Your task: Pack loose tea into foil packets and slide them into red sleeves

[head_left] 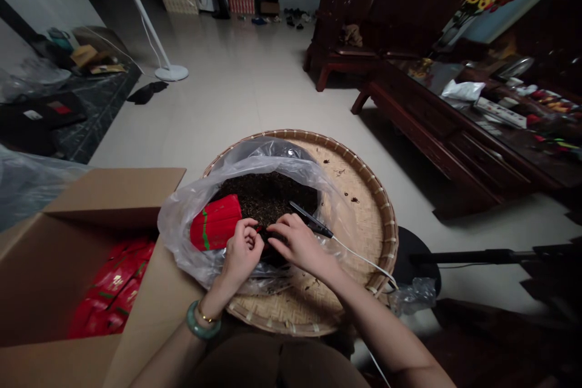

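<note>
My left hand [244, 247] is closed, its fingers curled in a pinch. Facing it, my right hand [297, 241] has its thumb and fingers bent toward the same spot. Something small and dark with a bit of red sits between the fingertips, too dim to name. Both hands are over a clear plastic bag [182, 197] full of dark, loose, dried leaf-like bits [261, 191]. A red packet block with a green strip [216, 222] lies on the bag's left side. Beside my right hand rests a black handheld tool with a white cord [311, 218].
The bag stands on a round woven bamboo tray [359, 194] with scattered dark crumbs. To the left is an open cardboard box [122, 191] holding red packets [116, 285]. A black stand base [416, 257] is at right, near a dark wooden table [454, 151].
</note>
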Action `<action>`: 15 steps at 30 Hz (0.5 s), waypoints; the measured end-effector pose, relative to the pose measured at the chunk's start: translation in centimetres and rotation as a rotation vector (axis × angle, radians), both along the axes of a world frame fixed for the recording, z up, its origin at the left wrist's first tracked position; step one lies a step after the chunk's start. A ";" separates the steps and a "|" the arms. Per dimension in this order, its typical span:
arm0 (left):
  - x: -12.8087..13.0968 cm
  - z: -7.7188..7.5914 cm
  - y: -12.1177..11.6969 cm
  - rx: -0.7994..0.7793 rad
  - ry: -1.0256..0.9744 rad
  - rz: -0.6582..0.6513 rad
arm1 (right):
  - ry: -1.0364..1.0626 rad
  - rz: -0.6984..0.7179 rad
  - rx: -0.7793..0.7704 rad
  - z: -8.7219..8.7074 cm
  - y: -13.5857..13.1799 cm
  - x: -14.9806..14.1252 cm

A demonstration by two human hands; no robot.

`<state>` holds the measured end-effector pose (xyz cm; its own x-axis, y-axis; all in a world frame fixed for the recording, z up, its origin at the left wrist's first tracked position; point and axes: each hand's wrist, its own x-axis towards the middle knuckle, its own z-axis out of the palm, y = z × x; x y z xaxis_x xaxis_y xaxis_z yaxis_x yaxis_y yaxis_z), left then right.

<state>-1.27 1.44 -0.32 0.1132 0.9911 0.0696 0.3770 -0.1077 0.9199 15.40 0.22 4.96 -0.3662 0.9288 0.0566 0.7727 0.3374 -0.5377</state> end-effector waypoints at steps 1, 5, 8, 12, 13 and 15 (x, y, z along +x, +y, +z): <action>0.0 0.0 0.0 0.000 -0.009 -0.007 | -0.009 0.031 0.013 -0.1 0.0 0.1; 0.0 -0.1 0.1 0.029 -0.076 -0.034 | -0.014 0.091 0.063 -1.0 0.4 0.4; 0.2 -0.5 0.1 0.129 -0.089 -0.044 | 0.134 -0.043 0.136 -1.9 0.7 0.6; 0.4 -1.3 -0.2 0.146 0.094 -0.111 | 0.298 -0.279 0.165 -2.3 0.7 0.9; 0.5 -1.6 -0.3 0.120 0.134 -0.132 | 0.319 -0.320 0.152 -2.2 0.7 0.9; 0.4 -2.1 -0.4 0.075 0.206 -0.175 | 0.358 -0.379 0.137 -2.1 0.6 1.0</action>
